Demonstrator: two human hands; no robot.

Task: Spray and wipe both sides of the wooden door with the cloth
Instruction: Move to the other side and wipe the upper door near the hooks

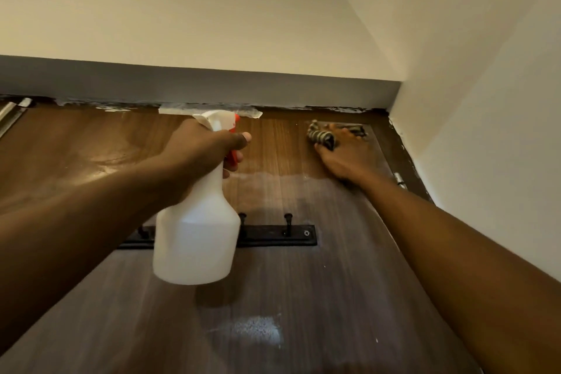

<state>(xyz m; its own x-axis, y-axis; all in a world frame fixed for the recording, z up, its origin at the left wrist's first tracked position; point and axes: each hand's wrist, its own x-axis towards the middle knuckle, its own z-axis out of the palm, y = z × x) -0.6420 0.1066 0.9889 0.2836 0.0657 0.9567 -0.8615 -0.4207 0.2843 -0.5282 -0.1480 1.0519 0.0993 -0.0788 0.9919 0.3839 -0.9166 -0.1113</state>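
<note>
left hand (200,152) round spray bottle (197,240) — right hand (343,155) with cloth (321,136) on door (303,282)

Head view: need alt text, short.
A person's right hand presses a striped cloth to the top corner of a wooden door, while the left hand holds a white spray bottle. A black hook rail sits below.

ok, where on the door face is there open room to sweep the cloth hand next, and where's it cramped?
Free: the brown wooden door below the black hook rail, and the band between rail and right hand. Cramped: top right corner, where the striped cloth sits near frame and hinge; centre, behind the white spray bottle in the left hand.
</note>
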